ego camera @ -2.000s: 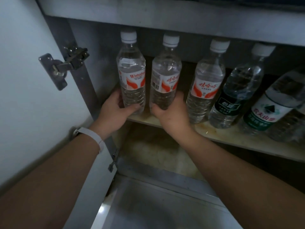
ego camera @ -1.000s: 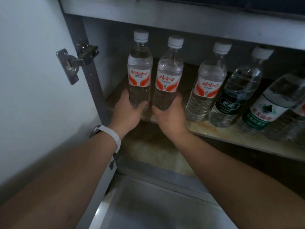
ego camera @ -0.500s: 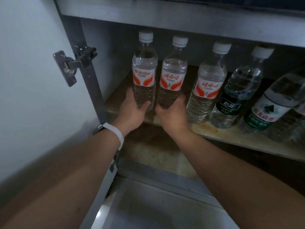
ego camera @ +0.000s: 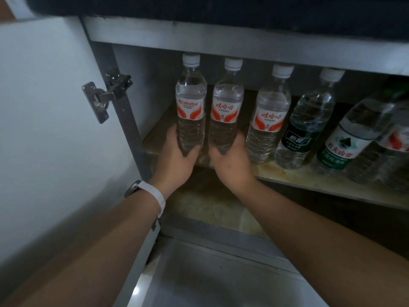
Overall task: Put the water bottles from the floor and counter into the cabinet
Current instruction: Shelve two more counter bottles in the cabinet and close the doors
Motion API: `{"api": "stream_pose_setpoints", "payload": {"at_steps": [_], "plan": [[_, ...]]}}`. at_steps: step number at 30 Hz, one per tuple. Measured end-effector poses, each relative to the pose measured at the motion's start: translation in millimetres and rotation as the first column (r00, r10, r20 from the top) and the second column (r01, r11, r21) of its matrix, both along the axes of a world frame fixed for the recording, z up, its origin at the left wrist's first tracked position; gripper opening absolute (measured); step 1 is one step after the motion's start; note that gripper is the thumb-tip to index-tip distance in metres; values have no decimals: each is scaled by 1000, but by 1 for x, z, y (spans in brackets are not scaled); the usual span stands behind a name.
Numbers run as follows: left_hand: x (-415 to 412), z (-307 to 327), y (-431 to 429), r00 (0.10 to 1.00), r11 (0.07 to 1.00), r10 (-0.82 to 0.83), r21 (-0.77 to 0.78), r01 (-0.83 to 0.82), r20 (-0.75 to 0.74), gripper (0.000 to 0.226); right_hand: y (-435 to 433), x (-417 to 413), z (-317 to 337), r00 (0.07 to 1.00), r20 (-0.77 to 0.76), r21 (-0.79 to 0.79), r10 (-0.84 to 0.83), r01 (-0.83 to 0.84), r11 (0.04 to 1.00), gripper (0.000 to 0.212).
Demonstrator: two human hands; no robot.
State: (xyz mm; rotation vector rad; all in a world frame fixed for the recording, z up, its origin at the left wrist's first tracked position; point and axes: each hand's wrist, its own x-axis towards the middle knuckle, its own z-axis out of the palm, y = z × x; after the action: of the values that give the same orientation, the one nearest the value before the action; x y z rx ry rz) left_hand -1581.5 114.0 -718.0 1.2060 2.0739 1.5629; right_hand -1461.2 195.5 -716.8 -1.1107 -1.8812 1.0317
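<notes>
Two clear water bottles with red-and-white labels stand upright side by side at the left end of the cabinet shelf (ego camera: pixel 298 180). My left hand (ego camera: pixel 177 160) grips the base of the left bottle (ego camera: pixel 190 107). My right hand (ego camera: pixel 232 162) grips the base of the right bottle (ego camera: pixel 225 109). Beside them on the shelf stands a third red-labelled bottle (ego camera: pixel 269 116), then a dark-green-labelled bottle (ego camera: pixel 305 122) and a bottle with a white and green label (ego camera: pixel 352 136). More bottles at the far right are partly cut off.
The white cabinet door (ego camera: pixel 55 129) hangs open on the left, with its metal hinge (ego camera: pixel 106 96) sticking out near the frame. A metal rail (ego camera: pixel 243 41) runs above the bottle caps. Below the shelf lies a lower compartment floor (ego camera: pixel 210 209) and a metal sill (ego camera: pixel 221 273).
Both hands have pushed the two bottles a little further in and to the right on the shelf, closer to the third bottle. The view has tilted up slightly.
</notes>
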Motion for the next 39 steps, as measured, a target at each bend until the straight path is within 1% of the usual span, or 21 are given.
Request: {"api": "stream_pose_setpoints", "payload": {"at_steps": [3, 5, 6, 7, 9, 10, 12, 15, 17, 20, 22, 26, 28, 31, 35, 39], "plan": [[11, 8, -19, 998, 1000, 6, -29, -7, -62, 66, -19, 22, 9, 997, 68, 9, 31, -32, 999, 61], [17, 12, -33, 987, 997, -1, -71, -10, -158, 64, -28, 38, 17, 985, 162, 59, 57, -67, 996, 57], [20, 14, -40, 972, 994, -22, -110, -4, -235, 62, -32, 47, 23, 973, 220, 98, 74, -98, 990, 56], [23, 16, -47, 943, 988, -53, -154, 2, -330, 61, -35, 55, 28, 953, 288, 146, 89, -136, 980, 56], [28, 19, -59, 845, 969, -129, -248, -5, -519, 60, -39, 69, 39, 898, 430, 240, 90, -209, 948, 57], [32, 22, -65, 793, 958, -161, -285, -16, -588, 59, -39, 75, 44, 866, 493, 279, 79, -243, 929, 58], [38, 34, -75, 720, 943, -207, -332, -34, -662, 56, -41, 86, 57, 806, 589, 327, 58, -303, 895, 59], [49, 59, -92, 666, 925, -252, -376, -47, -702, 51, -50, 102, 77, 717, 695, 319, 53, -373, 871, 63], [60, 79, -108, 638, 923, -258, -380, -59, -726, 51, -62, 117, 94, 653, 754, 285, 70, -422, 861, 63], [75, 119, -135, 632, 907, -266, -411, -93, -728, 50, -83, 136, 131, 589, 802, 238, 100, -468, 851, 57], [84, 151, -149, 636, 885, -312, -459, -75, -706, 49, -96, 144, 162, 562, 817, 203, 128, -488, 849, 55], [102, 218, -170, 659, 854, -379, -520, -21, -650, 48, -119, 157, 232, 553, 820, 169, 149, -482, 860, 57], [111, 250, -178, 667, 847, -397, -531, 2, -630, 48, -129, 165, 267, 532, 833, 151, 153, -485, 861, 58], [121, 298, -188, 655, 843, -418, -537, 22, -630, 49, -143, 177, 314, 507, 849, 136, 148, -480, 867, 57], [130, 354, -205, 619, 841, -443, -540, 36, -649, 50, -166, 193, 365, 487, 865, 159, 120, -493, 856, 55], [138, 399, -224, 603, 823, -478, -565, 53, -639, 50, -191, 205, 406, 492, 866, 171, 94, -467, 868, 56]]}}
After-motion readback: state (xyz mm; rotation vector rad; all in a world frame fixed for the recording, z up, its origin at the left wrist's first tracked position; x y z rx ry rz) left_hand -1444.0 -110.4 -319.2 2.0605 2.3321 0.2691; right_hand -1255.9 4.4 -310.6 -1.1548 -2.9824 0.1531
